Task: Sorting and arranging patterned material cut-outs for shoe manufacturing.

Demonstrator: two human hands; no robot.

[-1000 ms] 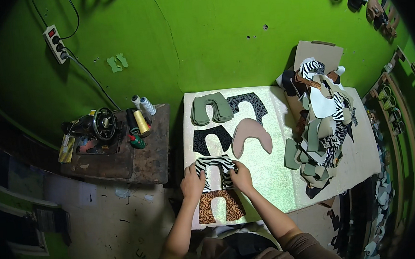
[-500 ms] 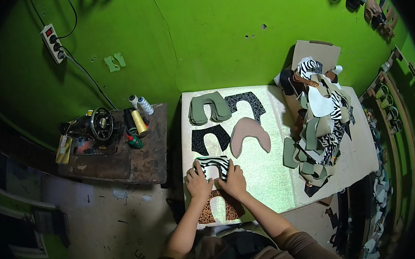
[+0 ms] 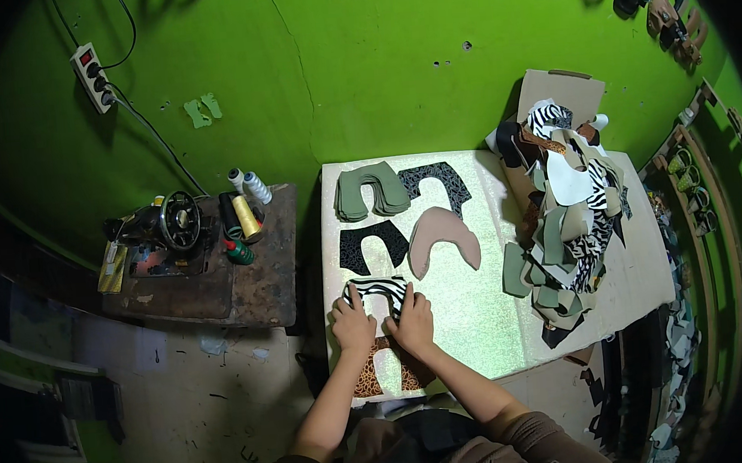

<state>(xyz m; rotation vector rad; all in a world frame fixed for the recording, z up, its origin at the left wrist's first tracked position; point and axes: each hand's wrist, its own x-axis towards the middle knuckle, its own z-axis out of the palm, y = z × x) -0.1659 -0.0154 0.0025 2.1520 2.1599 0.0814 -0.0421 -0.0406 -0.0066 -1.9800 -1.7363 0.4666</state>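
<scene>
On the pale shiny table top, a stack of zebra-striped, U-shaped shoe upper pieces (image 3: 378, 289) lies in front of me. My left hand (image 3: 354, 325) grips its left leg, fingers on the striped surface. At the right leg, my right hand (image 3: 413, 321) holds on the same way, partly covering the stripes. Nearer my body is a leopard-print piece (image 3: 367, 380), its upper part partly covered by my hands. Just beyond the stripes sits a black patterned piece (image 3: 359, 248), with a pink stack (image 3: 431, 231) to its right. Farther back are a green stack (image 3: 353, 197) and a grey-black patterned piece (image 3: 451, 183).
A heap of fabric offcuts (image 3: 572, 209) spills from a cardboard box (image 3: 560, 95) on the table's right. To the left, a sewing machine (image 3: 165, 237) and thread cones (image 3: 250, 218) stand on a worn wooden table (image 3: 263, 291). Sandals (image 3: 666, 17) hang on the green wall.
Both hands stay at the zebra-striped pieces with slight finger shifts; the right thumb has moved slightly. The whole view has shifted a little.
</scene>
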